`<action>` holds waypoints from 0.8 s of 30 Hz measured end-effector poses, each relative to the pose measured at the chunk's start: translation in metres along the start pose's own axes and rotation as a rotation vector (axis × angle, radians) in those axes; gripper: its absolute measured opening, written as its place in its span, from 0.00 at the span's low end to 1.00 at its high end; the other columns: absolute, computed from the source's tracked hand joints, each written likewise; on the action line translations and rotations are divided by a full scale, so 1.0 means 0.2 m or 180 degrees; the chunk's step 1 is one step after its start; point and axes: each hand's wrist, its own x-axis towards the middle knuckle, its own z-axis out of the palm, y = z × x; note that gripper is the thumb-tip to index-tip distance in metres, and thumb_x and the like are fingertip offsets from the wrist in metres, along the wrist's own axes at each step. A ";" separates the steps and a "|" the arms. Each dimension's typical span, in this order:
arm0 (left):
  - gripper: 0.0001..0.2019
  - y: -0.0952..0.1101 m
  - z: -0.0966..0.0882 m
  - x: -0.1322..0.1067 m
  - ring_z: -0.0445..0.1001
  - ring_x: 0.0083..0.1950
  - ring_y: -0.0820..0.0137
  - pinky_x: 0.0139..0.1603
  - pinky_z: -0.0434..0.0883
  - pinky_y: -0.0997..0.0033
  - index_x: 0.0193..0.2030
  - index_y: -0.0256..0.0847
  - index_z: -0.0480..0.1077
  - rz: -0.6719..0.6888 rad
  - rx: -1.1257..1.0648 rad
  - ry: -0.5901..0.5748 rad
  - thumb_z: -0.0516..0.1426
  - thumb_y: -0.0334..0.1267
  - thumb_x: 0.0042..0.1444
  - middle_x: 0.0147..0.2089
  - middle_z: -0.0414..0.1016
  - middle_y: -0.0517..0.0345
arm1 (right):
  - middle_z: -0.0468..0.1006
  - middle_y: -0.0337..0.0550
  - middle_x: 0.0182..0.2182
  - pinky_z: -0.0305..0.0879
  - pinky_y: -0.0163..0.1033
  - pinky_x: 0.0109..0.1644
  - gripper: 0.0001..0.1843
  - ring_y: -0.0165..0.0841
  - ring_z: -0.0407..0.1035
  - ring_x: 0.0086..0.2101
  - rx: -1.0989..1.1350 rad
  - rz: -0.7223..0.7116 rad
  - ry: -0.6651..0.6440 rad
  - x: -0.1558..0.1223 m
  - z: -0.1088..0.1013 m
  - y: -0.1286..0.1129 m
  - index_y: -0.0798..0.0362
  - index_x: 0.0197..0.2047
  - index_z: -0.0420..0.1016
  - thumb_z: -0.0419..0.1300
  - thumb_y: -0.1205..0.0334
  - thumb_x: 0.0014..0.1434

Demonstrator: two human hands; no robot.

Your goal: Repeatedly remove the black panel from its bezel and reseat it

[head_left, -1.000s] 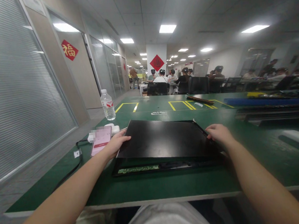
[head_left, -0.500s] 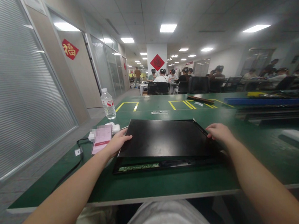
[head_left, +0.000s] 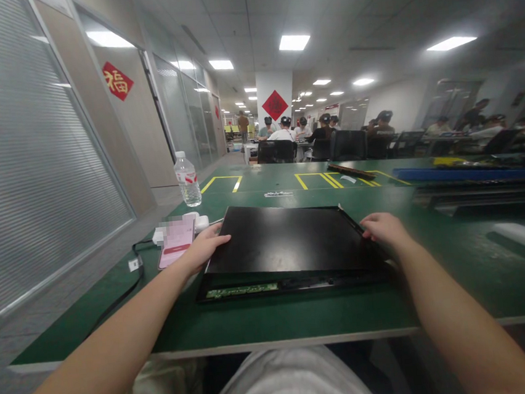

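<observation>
A flat black panel (head_left: 289, 238) lies on the green table (head_left: 274, 320) in front of me, over a dark frame whose near edge shows a green circuit strip (head_left: 241, 290). My left hand (head_left: 205, 247) grips the panel's left edge, fingers curled over it. At the right edge my right hand (head_left: 384, 227) holds the panel the same way. The near side of the panel looks slightly raised off the frame.
A phone with a pink screen (head_left: 176, 242) and a white charger with a black cable (head_left: 127, 287) lie left of the panel. A water bottle (head_left: 188, 179) stands further back. Dark panels and a blue strip (head_left: 469, 174) lie at the right. People sit at far desks.
The panel's near edge has sunk a little closer to the frame beneath. Both hands stay on its side edges. My head has shifted slightly.
</observation>
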 end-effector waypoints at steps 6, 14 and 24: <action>0.27 0.03 0.02 -0.02 0.83 0.41 0.60 0.42 0.78 0.65 0.56 0.41 0.72 0.0008 -0.0086 0.0189 0.63 0.27 0.46 0.41 0.84 0.54 | 0.82 0.44 0.27 0.64 0.33 0.29 0.16 0.30 0.72 0.22 0.0045 0.0045 -0.0025 0.01 0.00 0.00 0.55 0.44 0.79 0.56 0.59 0.56; 0.22 -0.02 -0.06 0.04 0.74 0.59 0.50 0.59 0.70 0.56 0.46 0.41 0.79 0.0682 0.0586 0.0138 0.69 0.39 0.40 0.56 0.78 0.48 | 0.82 0.45 0.27 0.63 0.32 0.27 0.16 0.30 0.71 0.22 0.0150 0.0061 -0.0030 0.02 0.01 0.02 0.55 0.44 0.79 0.58 0.58 0.56; 0.16 -0.10 -0.12 0.11 0.63 0.67 0.45 0.68 0.59 0.55 0.32 0.41 0.79 0.0701 0.1446 0.0690 0.70 0.39 0.31 0.63 0.69 0.45 | 0.82 0.44 0.26 0.65 0.33 0.29 0.16 0.31 0.72 0.23 0.0088 0.0032 -0.0021 0.01 0.01 0.01 0.54 0.44 0.80 0.56 0.59 0.56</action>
